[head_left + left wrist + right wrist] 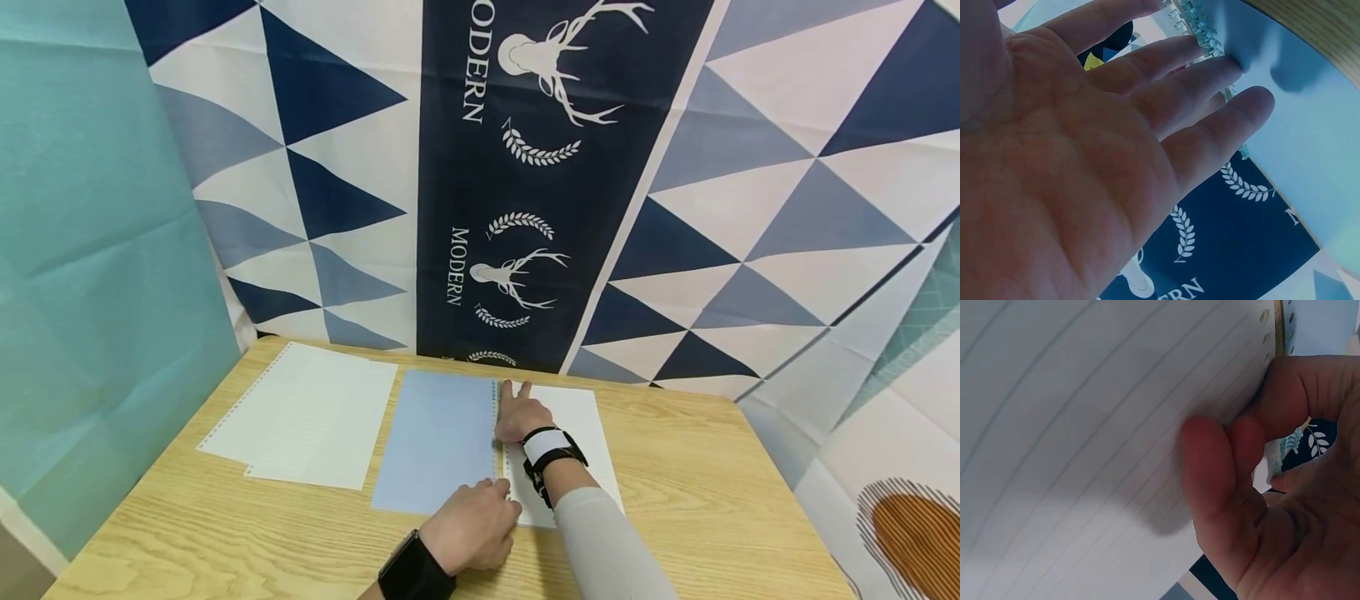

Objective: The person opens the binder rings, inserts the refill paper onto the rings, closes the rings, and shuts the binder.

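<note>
Your left hand (471, 525) rests with straight fingers on the spiral edge of the open notebook (442, 437) lying on the table (675, 500). Your right hand (521, 417) presses on the lined page (581, 417), some fingers curled.

The head view is bright and evenly lit with soft shadows and bent edges, while both wrist views are dimmer, bluish, and blurred on the very close hands.
</note>
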`<action>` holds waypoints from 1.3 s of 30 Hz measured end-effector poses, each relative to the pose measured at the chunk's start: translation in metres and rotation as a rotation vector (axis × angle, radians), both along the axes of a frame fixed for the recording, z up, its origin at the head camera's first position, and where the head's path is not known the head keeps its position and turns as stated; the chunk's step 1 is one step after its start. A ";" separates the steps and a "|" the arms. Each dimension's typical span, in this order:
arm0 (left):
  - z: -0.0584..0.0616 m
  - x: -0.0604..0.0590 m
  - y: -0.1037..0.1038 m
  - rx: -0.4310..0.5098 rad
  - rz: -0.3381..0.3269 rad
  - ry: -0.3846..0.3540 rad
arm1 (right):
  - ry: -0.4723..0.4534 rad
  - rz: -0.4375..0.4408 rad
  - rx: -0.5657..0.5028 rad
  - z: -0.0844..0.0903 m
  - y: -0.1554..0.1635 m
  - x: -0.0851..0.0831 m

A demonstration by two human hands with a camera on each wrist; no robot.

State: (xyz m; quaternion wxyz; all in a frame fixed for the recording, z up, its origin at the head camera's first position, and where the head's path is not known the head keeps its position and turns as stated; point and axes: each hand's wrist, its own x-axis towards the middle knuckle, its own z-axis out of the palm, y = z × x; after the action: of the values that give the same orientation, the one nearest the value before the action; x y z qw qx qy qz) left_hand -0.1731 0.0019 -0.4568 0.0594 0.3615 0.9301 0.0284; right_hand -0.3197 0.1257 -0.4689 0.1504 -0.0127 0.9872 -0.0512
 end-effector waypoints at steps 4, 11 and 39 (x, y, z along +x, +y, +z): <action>0.001 -0.001 0.000 -0.002 0.001 -0.003 | -0.006 -0.017 -0.013 0.000 -0.001 -0.001; 0.000 -0.001 0.000 0.000 0.004 -0.006 | -0.010 0.024 0.006 0.002 0.001 -0.002; -0.001 -0.001 -0.003 0.026 0.000 -0.017 | 0.118 0.165 -0.090 -0.008 0.009 0.022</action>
State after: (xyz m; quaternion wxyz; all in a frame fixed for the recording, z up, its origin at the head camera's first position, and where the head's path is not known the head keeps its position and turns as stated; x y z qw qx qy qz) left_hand -0.1745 -0.0007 -0.4578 0.0625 0.3620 0.9291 0.0434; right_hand -0.2978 0.1342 -0.4774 0.0948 -0.1035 0.9867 -0.0823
